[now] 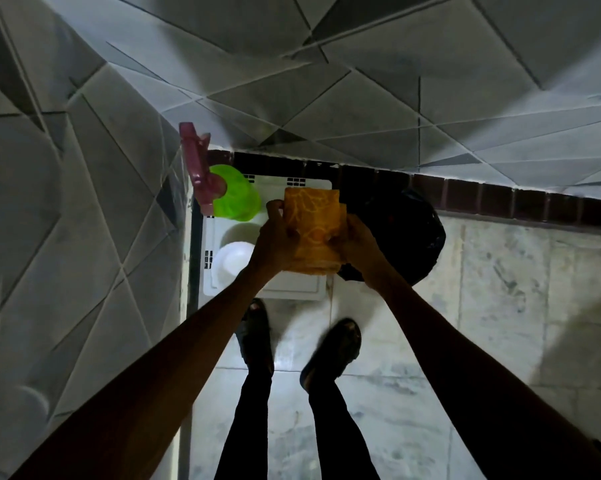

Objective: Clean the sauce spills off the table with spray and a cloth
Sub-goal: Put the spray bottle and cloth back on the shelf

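Note:
An orange patterned cloth point(313, 226), folded into a rectangle, is held up between both hands in front of me. My left hand point(275, 237) grips its left edge with the thumb near the top corner. My right hand point(356, 245) grips its right edge, fingers curled over the fabric. A pink spray bottle point(197, 166) with a bright green body point(235, 194) stands in a white plastic basket point(292, 289) below the cloth, at the corner of two tiled walls. No table or sauce spill is in view.
A white round item point(233, 259) lies in the basket. A black bag point(418, 233) sits on the marble floor to the right of the basket. My feet in dark sandals point(333, 348) stand just before the basket. Grey tiled walls close in left and ahead.

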